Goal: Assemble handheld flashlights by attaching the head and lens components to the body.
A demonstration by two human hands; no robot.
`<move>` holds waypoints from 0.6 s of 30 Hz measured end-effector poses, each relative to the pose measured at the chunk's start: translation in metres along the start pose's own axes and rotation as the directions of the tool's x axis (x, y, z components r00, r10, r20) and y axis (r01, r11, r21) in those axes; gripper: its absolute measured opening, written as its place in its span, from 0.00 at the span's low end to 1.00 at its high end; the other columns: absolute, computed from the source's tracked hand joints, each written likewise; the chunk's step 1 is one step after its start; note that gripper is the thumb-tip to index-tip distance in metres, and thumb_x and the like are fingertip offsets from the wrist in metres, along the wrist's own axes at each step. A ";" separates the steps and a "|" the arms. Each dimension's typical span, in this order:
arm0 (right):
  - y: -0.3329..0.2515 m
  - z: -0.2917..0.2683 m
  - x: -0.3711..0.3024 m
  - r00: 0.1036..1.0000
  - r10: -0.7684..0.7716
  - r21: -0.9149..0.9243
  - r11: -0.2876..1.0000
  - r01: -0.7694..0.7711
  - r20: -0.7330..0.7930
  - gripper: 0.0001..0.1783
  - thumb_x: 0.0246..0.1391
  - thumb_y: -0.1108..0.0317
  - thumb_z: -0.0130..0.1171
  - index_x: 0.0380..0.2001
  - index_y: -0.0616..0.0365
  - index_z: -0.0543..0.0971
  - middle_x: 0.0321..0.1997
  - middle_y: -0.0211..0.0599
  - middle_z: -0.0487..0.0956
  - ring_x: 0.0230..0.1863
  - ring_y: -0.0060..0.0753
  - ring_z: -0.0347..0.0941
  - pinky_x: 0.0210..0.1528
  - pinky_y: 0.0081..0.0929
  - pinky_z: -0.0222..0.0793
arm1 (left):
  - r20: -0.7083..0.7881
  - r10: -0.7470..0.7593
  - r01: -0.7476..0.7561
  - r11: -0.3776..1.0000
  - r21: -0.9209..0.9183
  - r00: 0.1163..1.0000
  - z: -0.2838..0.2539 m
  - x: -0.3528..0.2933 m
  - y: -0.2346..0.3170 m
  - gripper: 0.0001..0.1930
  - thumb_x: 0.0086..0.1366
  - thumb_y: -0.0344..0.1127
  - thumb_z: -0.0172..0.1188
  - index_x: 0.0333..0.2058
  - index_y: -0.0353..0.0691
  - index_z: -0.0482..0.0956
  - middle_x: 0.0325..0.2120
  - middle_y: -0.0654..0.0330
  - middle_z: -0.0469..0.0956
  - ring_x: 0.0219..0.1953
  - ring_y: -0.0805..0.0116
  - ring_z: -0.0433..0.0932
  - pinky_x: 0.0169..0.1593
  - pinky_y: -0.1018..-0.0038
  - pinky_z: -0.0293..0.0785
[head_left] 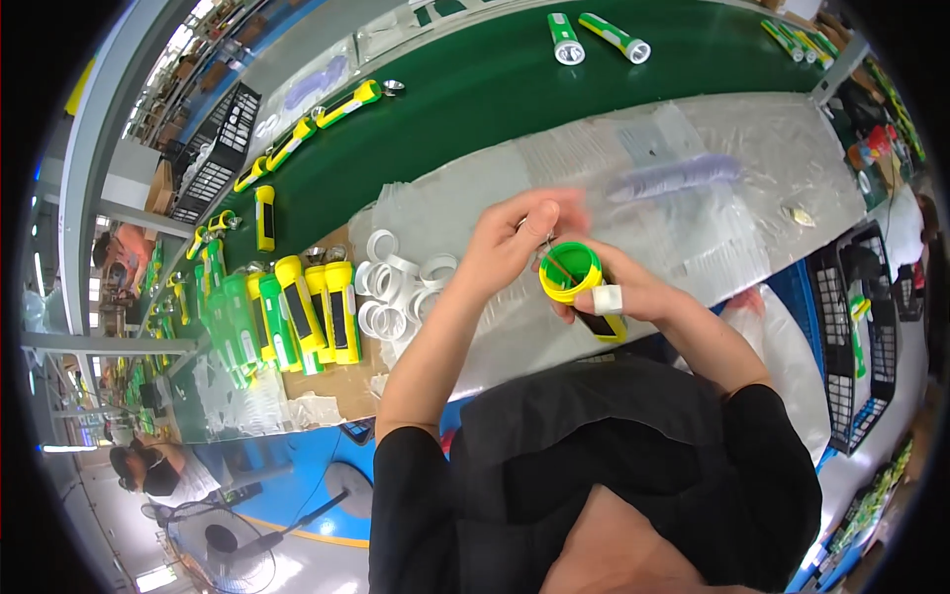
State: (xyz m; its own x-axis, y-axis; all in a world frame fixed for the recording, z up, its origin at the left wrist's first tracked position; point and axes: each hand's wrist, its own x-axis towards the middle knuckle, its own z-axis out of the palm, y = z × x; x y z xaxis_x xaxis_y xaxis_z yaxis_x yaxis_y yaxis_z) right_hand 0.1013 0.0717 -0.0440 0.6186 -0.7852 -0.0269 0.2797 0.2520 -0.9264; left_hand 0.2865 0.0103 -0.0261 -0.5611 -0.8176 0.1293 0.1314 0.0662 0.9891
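Observation:
My right hand (pixel 633 285), with white tape round one finger, grips a yellow flashlight body (pixel 607 326). Its wide, open mouth, green inside, tilts up toward me, and a thin brownish strip or wire shows within. Just above that rim is my left hand (pixel 513 241), its thumb and fingers pinched together and partly smeared by motion. Something small and thin seems to be between its fingertips, but I cannot make out what. Left of my hands lie several white plastic rings (pixel 382 246) in a loose pile. Beyond them, yellow and green flashlight bodies (pixel 300 307) stand close together.
A green conveyor belt (pixel 455 119) runs along the far side, carrying several flashlights (pixel 566 42). Clear plastic sheeting (pixel 792 148) covers the worktable. Black crates (pixel 859 346) stand at the right. Another person (pixel 163 470) is at the lower left, near a fan (pixel 223 540).

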 end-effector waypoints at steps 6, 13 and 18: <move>0.013 0.026 -0.016 0.982 -0.063 -0.178 0.983 0.030 -0.180 0.24 0.60 0.60 0.60 0.53 0.61 0.67 0.40 0.35 0.74 0.39 0.25 0.75 0.41 0.26 0.73 | -0.099 0.331 -0.285 0.903 0.321 0.938 0.025 -0.032 -0.002 0.11 0.69 0.33 0.50 0.39 0.36 0.81 0.36 0.57 0.80 0.38 0.68 0.79 0.43 0.73 0.73; 0.025 0.019 -0.028 0.959 -0.130 -0.188 0.979 0.083 -0.253 0.25 0.64 0.58 0.55 0.59 0.59 0.66 0.55 0.37 0.71 0.59 0.29 0.66 0.58 0.31 0.64 | 0.249 0.523 -0.566 0.624 0.538 0.815 0.047 -0.026 -0.001 0.32 0.74 0.56 0.34 0.40 0.35 0.81 0.42 0.53 0.80 0.49 0.50 0.77 0.54 0.61 0.68; 0.021 0.010 -0.044 0.917 -0.186 -0.248 0.964 0.100 -0.353 0.26 0.64 0.55 0.55 0.58 0.59 0.66 0.52 0.37 0.72 0.55 0.29 0.68 0.55 0.30 0.66 | 0.381 0.584 -0.668 0.420 0.614 0.717 0.057 -0.003 -0.017 0.33 0.72 0.59 0.32 0.45 0.38 0.79 0.48 0.52 0.78 0.54 0.51 0.73 0.57 0.60 0.64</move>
State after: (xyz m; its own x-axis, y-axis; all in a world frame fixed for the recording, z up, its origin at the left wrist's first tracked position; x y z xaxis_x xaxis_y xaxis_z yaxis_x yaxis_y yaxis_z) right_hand 0.0874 0.1174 -0.0581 0.2560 -0.9666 0.0156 0.1494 0.0236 -0.9885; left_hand 0.2395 0.0443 -0.0391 -0.6365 -0.3297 0.6972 -0.0718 0.9254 0.3722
